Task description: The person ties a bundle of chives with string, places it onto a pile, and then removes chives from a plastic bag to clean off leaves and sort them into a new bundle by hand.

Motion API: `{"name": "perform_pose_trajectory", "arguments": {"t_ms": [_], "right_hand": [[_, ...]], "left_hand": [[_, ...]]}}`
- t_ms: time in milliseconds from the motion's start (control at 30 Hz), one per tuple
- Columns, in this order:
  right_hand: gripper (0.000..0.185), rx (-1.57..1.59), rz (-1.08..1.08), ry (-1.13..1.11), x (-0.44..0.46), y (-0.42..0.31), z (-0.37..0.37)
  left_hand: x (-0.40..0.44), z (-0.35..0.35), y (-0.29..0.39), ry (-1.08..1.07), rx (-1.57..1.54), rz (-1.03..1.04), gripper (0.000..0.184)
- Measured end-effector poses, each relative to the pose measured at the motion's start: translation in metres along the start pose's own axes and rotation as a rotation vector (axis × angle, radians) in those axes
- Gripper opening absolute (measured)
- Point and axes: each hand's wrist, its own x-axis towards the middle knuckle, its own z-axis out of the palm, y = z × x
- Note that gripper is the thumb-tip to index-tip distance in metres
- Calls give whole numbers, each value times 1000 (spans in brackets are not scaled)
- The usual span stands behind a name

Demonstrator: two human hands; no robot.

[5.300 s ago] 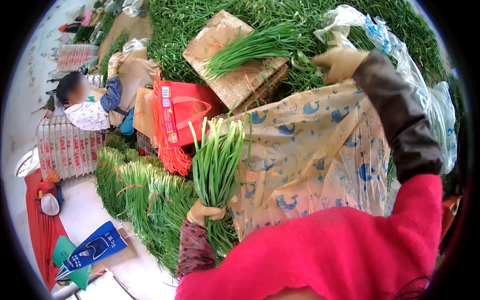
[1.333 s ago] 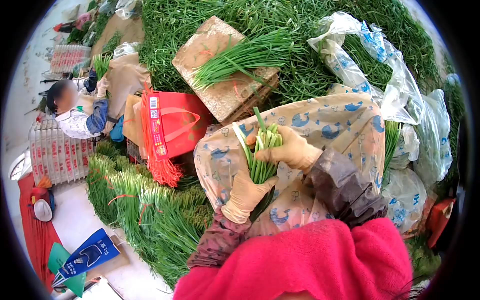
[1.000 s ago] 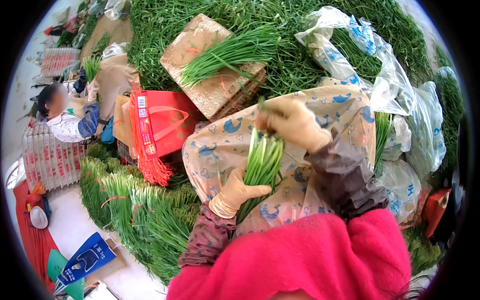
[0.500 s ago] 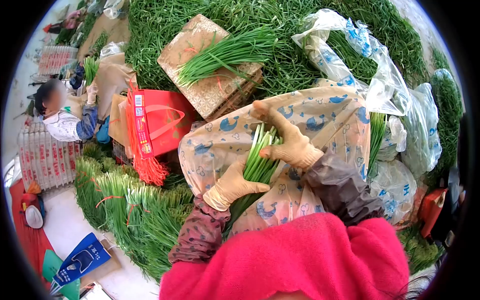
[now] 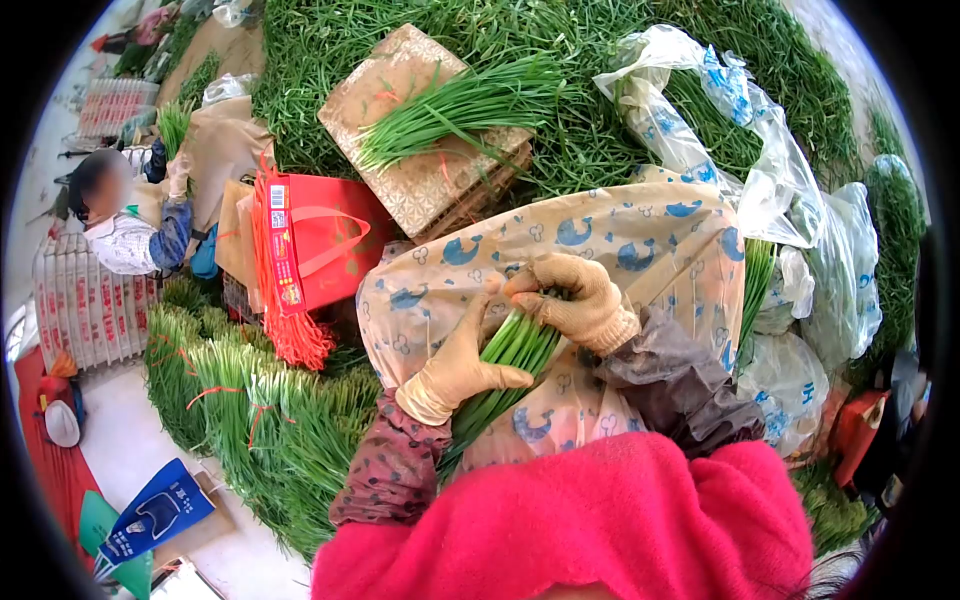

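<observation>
My left hand [image 5: 455, 370], in a pale glove, is wrapped round a bunch of garlic chives [image 5: 520, 345] above my lap. My right hand [image 5: 578, 300], gloved too, is closed over the upper end of the bunch; its curled fingers hide the pale stem ends. The tips of both hands come close together there. Beneath them spreads an apron [image 5: 640, 235] with blue whales on it. A loose pile of chives [image 5: 460, 110] lies on a patterned board [image 5: 400, 190] in front of me.
A red bag [image 5: 335, 260] with red ties [image 5: 290, 345] hanging beside it stands at left. Tied chive bundles [image 5: 240, 390] line the lower left. Loose greens [image 5: 330, 60] cover the far ground. Plastic bags [image 5: 840, 260] lie at right. Another person [image 5: 125, 235] sits far left holding chives.
My right hand has gone from open, with fingers spread beside the bunch, to closed over its upper end. My left hand still holds the bunch.
</observation>
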Motion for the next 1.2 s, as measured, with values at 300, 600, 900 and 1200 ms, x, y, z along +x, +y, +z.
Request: {"name": "perform_pose_trajectory", "arguments": {"t_ms": [300,600,900,1200], "right_hand": [[17,-167,-187,-194,12,-22,16],[123,572,-113,-208,45,-15,29],[94,-290,186,-161,73,-80,50],[75,-1171,372,267,159,-60,-114]], "left_hand": [[-7,0,-11,-211,71,-96,68],[-27,-13,42,107,36,177,47],[27,-18,110,374,-233,708,50],[205,-107,9,614,-318,28,57]]}}
